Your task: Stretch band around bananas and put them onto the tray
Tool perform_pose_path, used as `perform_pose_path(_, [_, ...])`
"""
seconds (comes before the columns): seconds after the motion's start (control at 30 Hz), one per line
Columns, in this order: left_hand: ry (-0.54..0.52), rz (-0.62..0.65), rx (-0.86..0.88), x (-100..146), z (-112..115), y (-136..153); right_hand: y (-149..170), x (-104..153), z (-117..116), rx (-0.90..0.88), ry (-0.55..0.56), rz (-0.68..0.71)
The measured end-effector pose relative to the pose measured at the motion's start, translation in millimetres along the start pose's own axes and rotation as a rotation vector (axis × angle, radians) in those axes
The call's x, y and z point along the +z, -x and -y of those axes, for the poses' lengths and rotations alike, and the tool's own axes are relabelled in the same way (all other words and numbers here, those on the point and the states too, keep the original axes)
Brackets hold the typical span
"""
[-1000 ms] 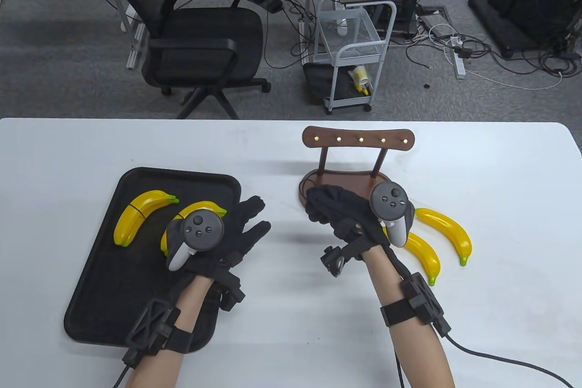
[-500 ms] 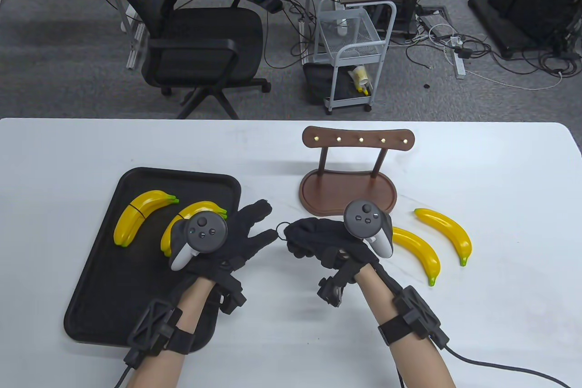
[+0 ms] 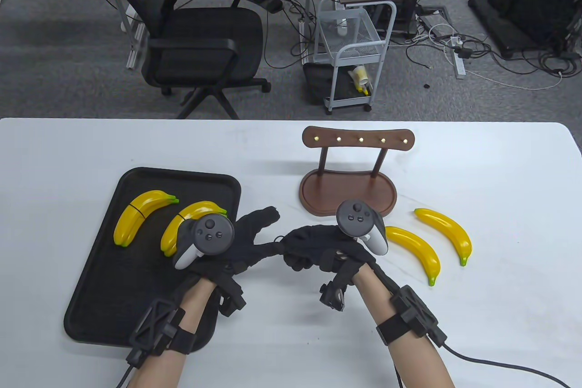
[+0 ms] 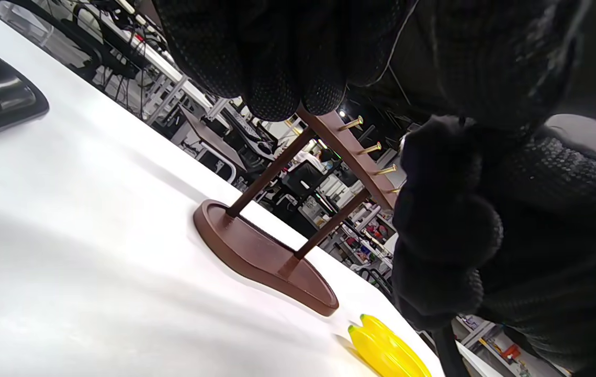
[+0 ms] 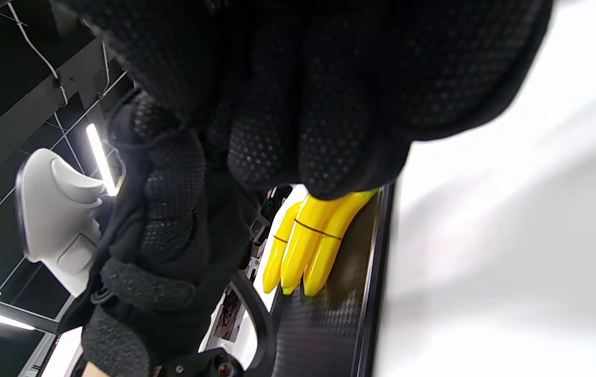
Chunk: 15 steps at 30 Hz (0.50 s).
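Black-gloved left hand (image 3: 248, 242) & right hand (image 3: 318, 249) meet fingertip to fingertip above white table (image 3: 282, 351); a thin band (image 3: 278, 238) shows btwn them, grip unclear. Two loose bananas (image 3: 416, 254) lie right; banded bananas (image 3: 136, 215) sit on black tray (image 3: 104, 297). Wooden rack (image 3: 348, 188) beyond.

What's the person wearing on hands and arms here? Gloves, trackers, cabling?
Both the left hand and right hand wear black knit gloves with a dotted grip texture. A dark grey tracker with round buttons and a light grey handle is strapped to the back of each. Black bands with black framed modules circle both forearms; black cables trail from them. No sleeves show.
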<state>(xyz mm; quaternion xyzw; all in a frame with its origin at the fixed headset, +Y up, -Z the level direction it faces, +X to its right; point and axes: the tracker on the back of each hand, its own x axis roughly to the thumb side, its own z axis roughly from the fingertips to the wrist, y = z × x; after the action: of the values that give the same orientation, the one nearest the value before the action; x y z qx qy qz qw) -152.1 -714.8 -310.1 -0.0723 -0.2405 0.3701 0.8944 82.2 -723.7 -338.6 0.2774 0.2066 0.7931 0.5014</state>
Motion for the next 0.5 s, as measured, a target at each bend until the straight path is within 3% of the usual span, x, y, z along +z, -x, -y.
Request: perform_pose_path(0.5, [0.025,0.077,0.021,0.9,-0.7,-13.4,-9.6,-0.9,-7.9,0.030,-0.012,0.023])
